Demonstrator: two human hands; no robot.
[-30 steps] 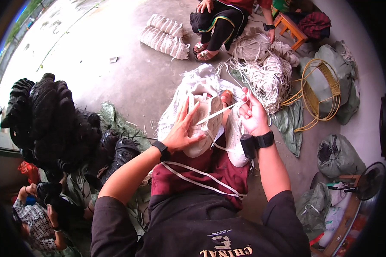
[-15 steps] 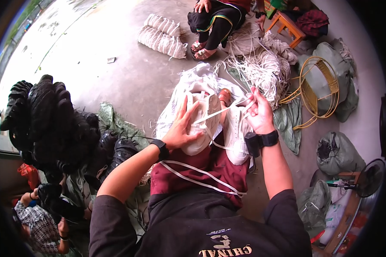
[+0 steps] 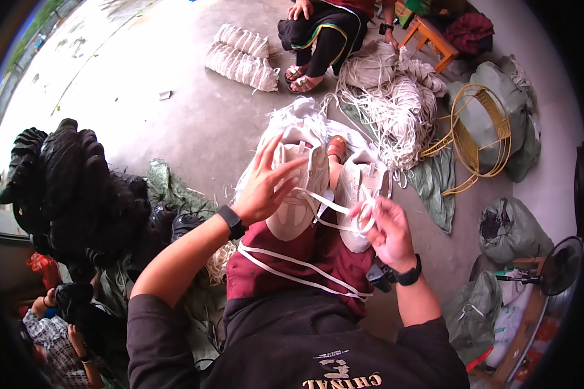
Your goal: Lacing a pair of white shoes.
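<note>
Two white sneakers rest side by side on my lap: the left sneaker (image 3: 289,219) and the right sneaker (image 3: 352,185). My left hand (image 3: 266,187) lies over the side of the left sneaker with its fingers spread. Over the toe half of the right sneaker, my right hand (image 3: 390,235) pinches a white shoelace (image 3: 331,205), which loops around its fingertips. The lace stretches across from the left sneaker's eyelets. Another loose white lace (image 3: 292,271) lies across my maroon trousers. White cloth (image 3: 292,115) is bunched behind the shoes.
Ahead, a person (image 3: 331,32) sits beside a large heap of white laces (image 3: 402,110). Bundled white laces (image 3: 243,61) lie on the floor. Black shoes (image 3: 78,188) are piled at left, near another person (image 3: 65,337). A yellow metal frame (image 3: 480,129) and green sacks (image 3: 512,230) stand right.
My right hand has come down toward the right sneaker's toe, bringing the lace with it. My left hand has lifted slightly and shifted left on the left sneaker.
</note>
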